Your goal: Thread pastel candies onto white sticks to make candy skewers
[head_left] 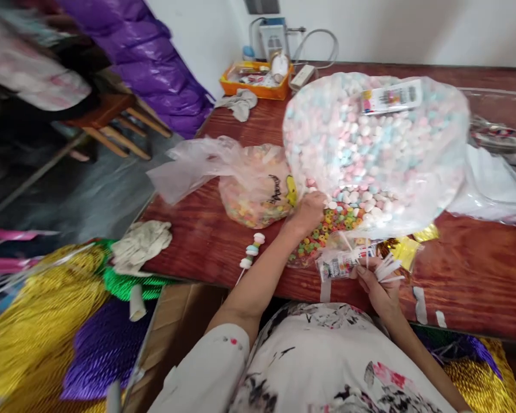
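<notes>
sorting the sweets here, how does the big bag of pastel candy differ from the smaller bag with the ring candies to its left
The big bag of pastel candy is far larger and bulges high; the smaller bag of ring candies sits low. The big bag holds pale pink, blue and white pieces; the smaller bag holds brighter orange, yellow and green ones. The big bag carries a printed label on top; the smaller bag has a loose flap trailing left. Both are clear plastic on the wooden table; the left hand reaches between them.
</notes>
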The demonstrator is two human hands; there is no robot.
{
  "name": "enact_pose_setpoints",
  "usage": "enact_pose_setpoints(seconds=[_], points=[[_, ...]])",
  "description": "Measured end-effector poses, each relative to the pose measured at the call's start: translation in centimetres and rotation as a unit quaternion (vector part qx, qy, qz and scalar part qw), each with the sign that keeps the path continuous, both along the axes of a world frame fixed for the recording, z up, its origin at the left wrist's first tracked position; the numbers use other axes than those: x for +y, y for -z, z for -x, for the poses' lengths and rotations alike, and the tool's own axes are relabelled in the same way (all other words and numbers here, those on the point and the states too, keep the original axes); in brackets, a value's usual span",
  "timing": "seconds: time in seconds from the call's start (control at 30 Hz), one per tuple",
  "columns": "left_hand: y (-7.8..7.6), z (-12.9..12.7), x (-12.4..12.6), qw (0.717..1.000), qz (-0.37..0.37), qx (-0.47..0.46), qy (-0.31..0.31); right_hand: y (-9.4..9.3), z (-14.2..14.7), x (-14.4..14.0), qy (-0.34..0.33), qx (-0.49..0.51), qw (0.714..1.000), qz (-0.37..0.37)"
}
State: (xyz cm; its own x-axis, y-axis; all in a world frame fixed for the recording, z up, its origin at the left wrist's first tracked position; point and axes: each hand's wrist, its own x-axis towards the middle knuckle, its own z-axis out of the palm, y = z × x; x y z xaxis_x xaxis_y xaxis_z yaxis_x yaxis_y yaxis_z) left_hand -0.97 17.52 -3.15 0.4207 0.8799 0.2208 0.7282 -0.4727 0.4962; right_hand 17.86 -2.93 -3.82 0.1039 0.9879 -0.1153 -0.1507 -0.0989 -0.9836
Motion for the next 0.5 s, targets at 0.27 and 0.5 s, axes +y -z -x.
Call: enact_pose_setpoints(seconds=[0.27,0.5], points=[[-1.4,-0.6,-0.6,0.995,0.081,0.029,-0.045,-0.1,0.5,-0.2,-0.041,-0.020,0.998,0.037],[-2.0,1.2,-3.6,0.953,0.128,-0.269,-0.050,0.0,1.1,0.0,-0.034,-0.104,0.993,-0.042]])
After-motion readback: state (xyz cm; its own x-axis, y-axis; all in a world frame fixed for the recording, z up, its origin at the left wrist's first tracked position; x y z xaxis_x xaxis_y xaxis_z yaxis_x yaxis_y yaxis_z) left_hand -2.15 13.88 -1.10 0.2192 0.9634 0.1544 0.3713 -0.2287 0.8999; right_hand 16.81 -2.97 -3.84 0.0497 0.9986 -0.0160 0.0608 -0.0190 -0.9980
